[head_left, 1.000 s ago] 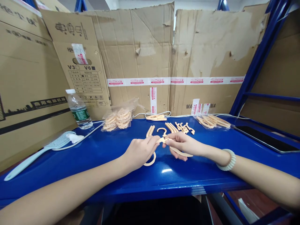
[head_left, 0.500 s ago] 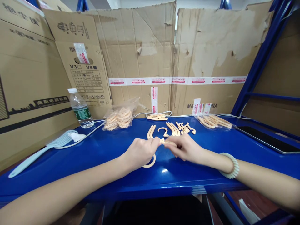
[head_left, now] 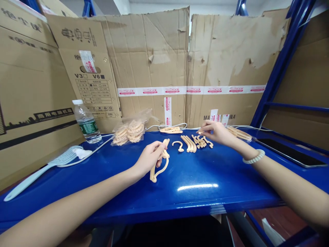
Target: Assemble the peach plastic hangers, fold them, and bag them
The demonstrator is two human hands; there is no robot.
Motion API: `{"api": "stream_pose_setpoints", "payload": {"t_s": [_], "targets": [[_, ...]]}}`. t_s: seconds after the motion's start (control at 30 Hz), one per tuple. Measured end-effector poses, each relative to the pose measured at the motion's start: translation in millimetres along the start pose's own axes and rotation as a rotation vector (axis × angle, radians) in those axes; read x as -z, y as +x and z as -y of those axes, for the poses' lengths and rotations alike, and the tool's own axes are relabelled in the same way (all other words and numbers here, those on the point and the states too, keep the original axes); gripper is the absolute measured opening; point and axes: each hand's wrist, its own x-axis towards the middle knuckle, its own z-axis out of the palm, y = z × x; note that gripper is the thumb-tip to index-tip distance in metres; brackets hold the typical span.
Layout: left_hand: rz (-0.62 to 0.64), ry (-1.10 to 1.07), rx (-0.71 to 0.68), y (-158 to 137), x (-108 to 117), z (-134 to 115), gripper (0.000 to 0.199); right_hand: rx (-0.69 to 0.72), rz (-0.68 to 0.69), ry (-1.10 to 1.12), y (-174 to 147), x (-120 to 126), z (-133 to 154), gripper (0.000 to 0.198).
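Note:
My left hand (head_left: 150, 158) is closed around a beige folding hanger (head_left: 153, 176); its straight arm and a curved part hang below my fingers. Slender beige tips (head_left: 167, 141) show above that hand, and I cannot tell whether they belong to the same hanger. My right hand (head_left: 217, 132) hovers over the right end of the parts, thumb and fingertips pinched together; anything between them is too small to make out. Below and left of it lies a pile of small beige hooks (head_left: 202, 141). Beside the pile are several curved hanger arms (head_left: 189, 144) and a single hook (head_left: 179, 146).
On the blue tabletop (head_left: 205, 175) stand a water bottle (head_left: 88, 125) and a bag of beige parts (head_left: 130, 130). A pale blue brush (head_left: 51, 164) lies left, a black phone (head_left: 290, 151) right. More strips (head_left: 171, 130) and bagged arms (head_left: 239, 133) lie before the cardboard (head_left: 151, 68).
My hands have parted. The right one has let go of the hanger and moved up and right over the hooks. The left has shifted slightly left, keeping the hanger, which has turned.

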Motion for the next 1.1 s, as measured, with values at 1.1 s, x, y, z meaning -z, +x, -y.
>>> {"api": "stream_pose_setpoints", "payload": {"t_s": [1.1], "targets": [[-0.302, 0.103, -0.467, -5, 0, 1, 0.037, 0.442, 0.033, -0.060, -18, -27, 106, 0.028]]}}
